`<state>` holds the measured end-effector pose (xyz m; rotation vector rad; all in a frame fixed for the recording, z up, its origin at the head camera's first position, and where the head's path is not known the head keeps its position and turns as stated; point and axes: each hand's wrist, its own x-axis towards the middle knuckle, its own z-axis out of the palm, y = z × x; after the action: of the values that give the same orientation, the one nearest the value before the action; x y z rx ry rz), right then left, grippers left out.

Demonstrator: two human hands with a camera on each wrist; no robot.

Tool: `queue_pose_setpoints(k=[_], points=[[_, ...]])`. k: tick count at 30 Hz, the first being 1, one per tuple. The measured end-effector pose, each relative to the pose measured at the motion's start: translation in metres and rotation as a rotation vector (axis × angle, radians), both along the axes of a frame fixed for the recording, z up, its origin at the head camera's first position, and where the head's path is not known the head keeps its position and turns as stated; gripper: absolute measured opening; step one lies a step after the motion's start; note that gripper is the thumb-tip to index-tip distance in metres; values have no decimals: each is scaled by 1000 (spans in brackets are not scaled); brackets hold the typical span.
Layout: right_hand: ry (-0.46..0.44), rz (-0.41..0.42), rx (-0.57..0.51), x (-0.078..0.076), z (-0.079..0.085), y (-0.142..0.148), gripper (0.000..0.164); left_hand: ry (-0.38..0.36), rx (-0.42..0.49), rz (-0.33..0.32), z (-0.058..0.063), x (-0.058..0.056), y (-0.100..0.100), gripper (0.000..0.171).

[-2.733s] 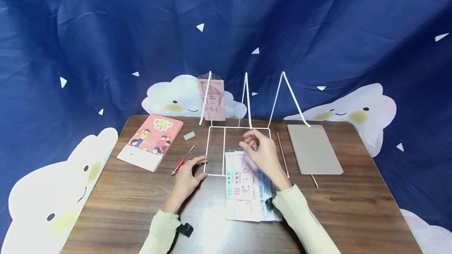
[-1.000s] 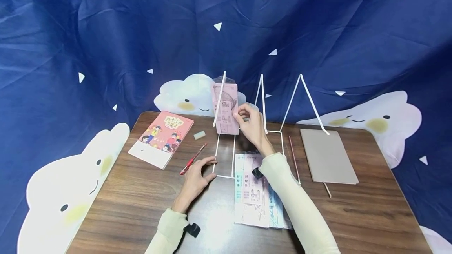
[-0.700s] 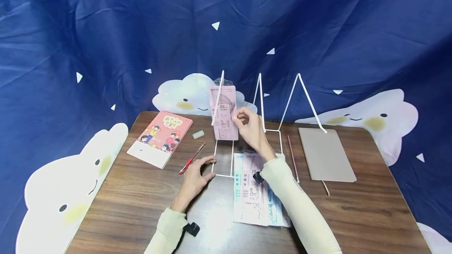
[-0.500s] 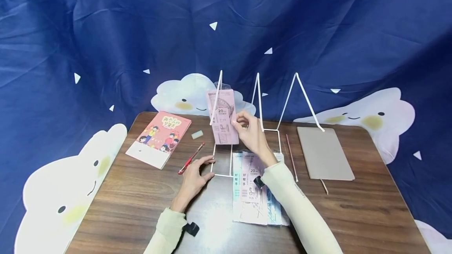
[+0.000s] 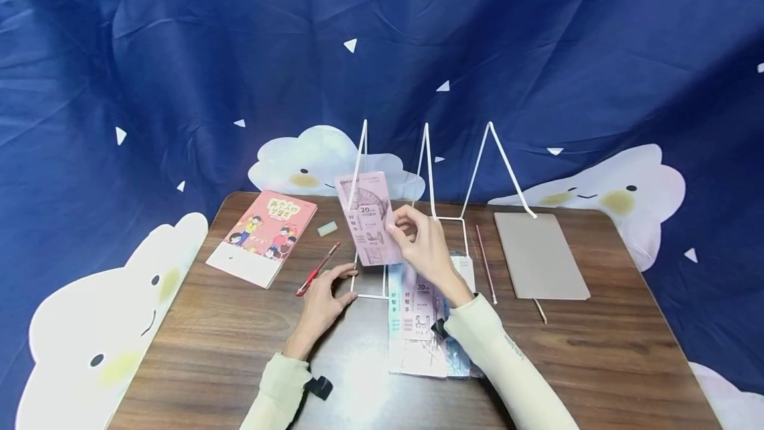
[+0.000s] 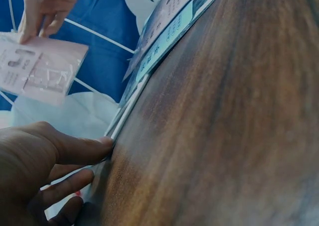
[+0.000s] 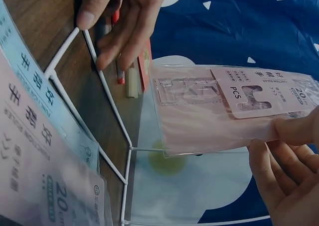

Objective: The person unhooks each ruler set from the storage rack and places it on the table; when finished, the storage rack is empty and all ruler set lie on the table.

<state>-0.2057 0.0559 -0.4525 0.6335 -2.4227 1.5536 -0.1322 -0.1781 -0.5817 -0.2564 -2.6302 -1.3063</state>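
Observation:
My right hand pinches the right edge of a pink ruler-set packet between thumb and fingers. The packet is tilted; the left upright of a white wire rack crosses in front of it in the head view. Through its clear film a ruler shows in the right wrist view. At the rack's front left corner rests my left hand, its thumb on the corner and fingers along the side bar, spread apart. Several pink and blue ruler packets lie overlapping on the rack's right front, below my right wrist.
A pink picture-covered book, an eraser and a red pen lie left of the rack. On its right are a thin reddish stick and a grey notebook. A blue curtain hangs behind the table.
My right hand reached up to the pink packet at the rack's left upright, pinched it and drew it down toward me, tilting it. My left hand stayed at the rack's corner.

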Motion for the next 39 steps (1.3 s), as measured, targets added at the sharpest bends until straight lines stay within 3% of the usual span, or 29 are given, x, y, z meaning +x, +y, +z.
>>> queue_pose_setpoints(k=[22, 39], points=[[14, 43, 27, 43, 3, 9, 10, -1, -42, 52, 1, 2, 3, 59], [19, 84, 16, 71, 11, 13, 4, -24, -73, 84, 2, 4, 2, 51]])
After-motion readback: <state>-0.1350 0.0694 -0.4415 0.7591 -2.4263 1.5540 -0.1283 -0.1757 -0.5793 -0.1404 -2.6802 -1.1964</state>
